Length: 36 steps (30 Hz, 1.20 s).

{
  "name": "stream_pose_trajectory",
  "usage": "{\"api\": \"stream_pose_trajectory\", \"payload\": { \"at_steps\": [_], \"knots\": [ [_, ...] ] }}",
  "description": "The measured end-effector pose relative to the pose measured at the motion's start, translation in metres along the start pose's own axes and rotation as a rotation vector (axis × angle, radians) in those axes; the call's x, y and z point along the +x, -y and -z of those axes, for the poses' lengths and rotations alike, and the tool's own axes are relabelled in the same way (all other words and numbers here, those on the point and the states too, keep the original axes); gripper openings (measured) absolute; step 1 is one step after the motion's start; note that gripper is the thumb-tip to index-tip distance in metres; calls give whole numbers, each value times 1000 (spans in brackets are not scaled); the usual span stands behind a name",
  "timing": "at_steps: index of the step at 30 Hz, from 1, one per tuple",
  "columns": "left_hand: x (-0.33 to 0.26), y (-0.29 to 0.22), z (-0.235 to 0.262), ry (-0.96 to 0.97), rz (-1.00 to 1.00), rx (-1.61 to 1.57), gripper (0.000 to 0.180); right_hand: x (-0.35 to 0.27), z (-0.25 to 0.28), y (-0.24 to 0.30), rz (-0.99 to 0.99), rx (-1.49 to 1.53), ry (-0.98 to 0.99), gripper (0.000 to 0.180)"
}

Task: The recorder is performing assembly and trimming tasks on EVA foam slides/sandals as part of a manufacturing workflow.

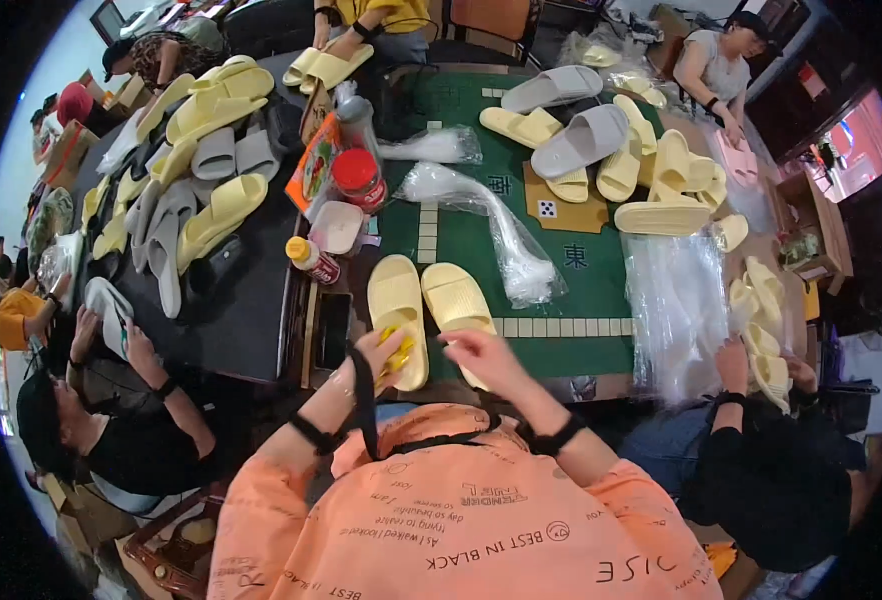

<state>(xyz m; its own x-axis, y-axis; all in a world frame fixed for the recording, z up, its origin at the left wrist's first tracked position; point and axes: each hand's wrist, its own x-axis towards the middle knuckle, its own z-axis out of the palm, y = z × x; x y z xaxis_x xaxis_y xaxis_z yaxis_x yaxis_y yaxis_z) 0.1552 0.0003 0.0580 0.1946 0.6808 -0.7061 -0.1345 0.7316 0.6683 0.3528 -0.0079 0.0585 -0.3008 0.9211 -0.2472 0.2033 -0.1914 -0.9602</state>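
2 pale yellow slippers (426,300) lie side by side on the green table (561,335) at its near edge. The left hand (381,352) rests on the heel of the left slipper, fingers curled around a small yellow item (397,356). The right hand (483,358) touches the right slipper's heel; its grip cannot be told. Neither slipper is bagged yet. Clear plastic bags (506,235) lie just beyond, and many loose slippers (601,150) wait farther off.

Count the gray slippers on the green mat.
2. One gray slipper lies at the mat's far edge; the other sits just nearer, among the yellow slippers. More may be hidden under that pile.
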Motion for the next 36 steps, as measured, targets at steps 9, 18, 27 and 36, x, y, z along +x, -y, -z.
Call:
{"api": "stream_pose_trajectory", "payload": {
  "at_steps": [9,18,27,36],
  "knots": [
    [24,-49,-171,724,-10,29,22,-52,88,20,282,380,-602,23],
    [24,7,-225,741,8,278,34,-127,105,-11,-86,185,-753,23],
    [14,1,-221,812,211,35,31,-149,216,-88,516,920,-1460,8],
    [31,-4,-192,856,396,-263,31,-137,263,-145,332,1018,-1639,14]
  ]
}}
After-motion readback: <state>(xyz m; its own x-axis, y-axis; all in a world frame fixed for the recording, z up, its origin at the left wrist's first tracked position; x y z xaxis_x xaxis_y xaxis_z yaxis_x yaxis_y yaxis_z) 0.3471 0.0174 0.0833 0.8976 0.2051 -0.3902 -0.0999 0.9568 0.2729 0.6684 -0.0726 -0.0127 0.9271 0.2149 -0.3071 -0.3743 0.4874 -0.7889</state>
